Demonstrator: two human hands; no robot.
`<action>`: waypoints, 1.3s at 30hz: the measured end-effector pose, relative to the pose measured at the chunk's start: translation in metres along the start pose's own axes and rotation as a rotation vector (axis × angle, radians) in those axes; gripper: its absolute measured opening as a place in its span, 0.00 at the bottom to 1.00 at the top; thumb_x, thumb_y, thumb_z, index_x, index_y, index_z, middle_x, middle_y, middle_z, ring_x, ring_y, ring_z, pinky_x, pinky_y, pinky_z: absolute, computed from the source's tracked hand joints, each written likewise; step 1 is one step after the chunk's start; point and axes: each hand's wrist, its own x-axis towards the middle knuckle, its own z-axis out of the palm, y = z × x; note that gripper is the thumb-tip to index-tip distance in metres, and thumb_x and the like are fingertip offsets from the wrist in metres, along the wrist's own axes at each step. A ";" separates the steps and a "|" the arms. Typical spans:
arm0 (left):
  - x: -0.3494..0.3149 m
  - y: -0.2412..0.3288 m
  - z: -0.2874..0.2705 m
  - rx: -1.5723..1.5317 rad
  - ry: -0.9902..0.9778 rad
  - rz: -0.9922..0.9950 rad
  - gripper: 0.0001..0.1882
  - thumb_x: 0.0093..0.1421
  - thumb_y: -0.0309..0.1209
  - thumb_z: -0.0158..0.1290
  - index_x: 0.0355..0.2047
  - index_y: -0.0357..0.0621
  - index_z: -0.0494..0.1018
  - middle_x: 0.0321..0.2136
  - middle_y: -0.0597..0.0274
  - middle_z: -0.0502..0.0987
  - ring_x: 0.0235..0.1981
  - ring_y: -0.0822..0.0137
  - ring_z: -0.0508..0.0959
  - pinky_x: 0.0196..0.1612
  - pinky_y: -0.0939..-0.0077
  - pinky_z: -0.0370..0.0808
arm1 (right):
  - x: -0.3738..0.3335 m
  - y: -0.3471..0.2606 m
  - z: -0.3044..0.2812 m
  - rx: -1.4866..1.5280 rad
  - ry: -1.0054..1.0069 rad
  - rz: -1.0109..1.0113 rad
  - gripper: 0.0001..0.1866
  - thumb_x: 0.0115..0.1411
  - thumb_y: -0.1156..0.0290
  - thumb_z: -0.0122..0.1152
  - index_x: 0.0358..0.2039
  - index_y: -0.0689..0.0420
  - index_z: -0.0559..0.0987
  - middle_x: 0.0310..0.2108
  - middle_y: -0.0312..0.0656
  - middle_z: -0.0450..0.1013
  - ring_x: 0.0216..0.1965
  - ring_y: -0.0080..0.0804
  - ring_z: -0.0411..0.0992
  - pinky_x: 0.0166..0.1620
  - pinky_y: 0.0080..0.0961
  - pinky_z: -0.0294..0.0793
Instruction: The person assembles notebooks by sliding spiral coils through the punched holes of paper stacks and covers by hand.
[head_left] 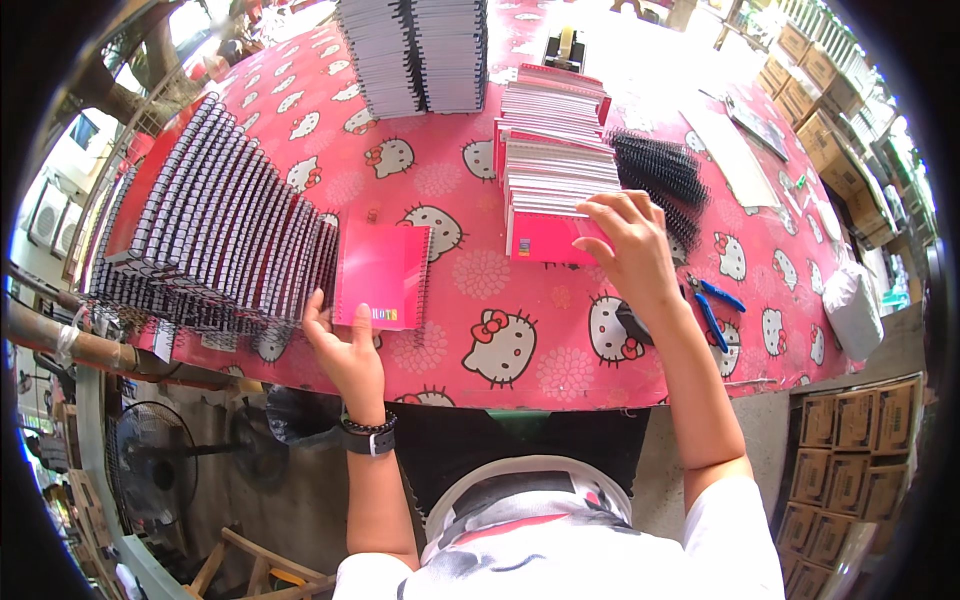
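Observation:
A pink spiral notebook (385,275) lies at the table's near left, its black coil along the right side. My left hand (352,360) grips its lower left corner, thumb on the cover and fingers at the edge. To its left stands a long slanting row of wire-bound notebooks (215,215). My right hand (635,240) is raised over the near right corner of a row of unbound page sets with pink covers (555,170), thumb and fingers apart and nothing visible between them. Behind that hand lie black plastic binding coils (660,170).
Blue-handled cutters (715,310) rest right of my forearm. Two tall stacks of bound notebooks (420,60) stand at the back, a tape dispenser (565,50) beside them. A white bundle (852,310) sits at the right edge. Cartons (850,440) and a fan (155,460) flank the table.

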 end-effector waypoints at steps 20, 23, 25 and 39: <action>-0.056 0.039 0.054 -0.519 -0.781 -0.116 0.11 0.59 0.23 0.55 0.40 0.41 0.66 0.41 0.60 0.70 0.37 0.76 0.70 0.39 0.80 0.70 | -0.063 -0.063 -0.009 1.057 -0.009 0.561 0.07 0.55 0.78 0.62 0.35 0.58 0.77 0.30 0.35 0.73 0.34 0.24 0.71 0.40 0.22 0.71; -0.068 0.032 0.054 -0.475 -0.787 -0.221 0.19 0.57 0.21 0.56 0.48 0.40 0.63 0.44 0.58 0.71 0.43 0.68 0.72 0.47 0.75 0.70 | -0.068 -0.076 0.004 1.096 0.073 0.715 0.06 0.57 0.80 0.59 0.36 0.59 0.76 0.31 0.33 0.73 0.35 0.19 0.70 0.40 0.18 0.69; -0.064 0.044 0.055 -0.149 -0.579 0.159 0.25 0.54 0.21 0.57 0.51 0.40 0.62 0.47 0.56 0.70 0.47 0.60 0.72 0.54 0.69 0.65 | -0.066 -0.078 0.004 1.131 0.075 0.770 0.06 0.57 0.80 0.59 0.35 0.59 0.76 0.31 0.33 0.73 0.34 0.20 0.70 0.40 0.18 0.69; -0.058 0.094 0.051 0.306 -0.691 0.732 0.20 0.51 0.23 0.55 0.44 0.59 0.78 0.32 0.74 0.77 0.35 0.72 0.75 0.54 0.53 0.54 | -0.025 0.112 0.011 -0.093 -0.013 0.372 0.12 0.51 0.68 0.63 0.36 0.59 0.79 0.35 0.44 0.75 0.42 0.39 0.71 0.44 0.32 0.72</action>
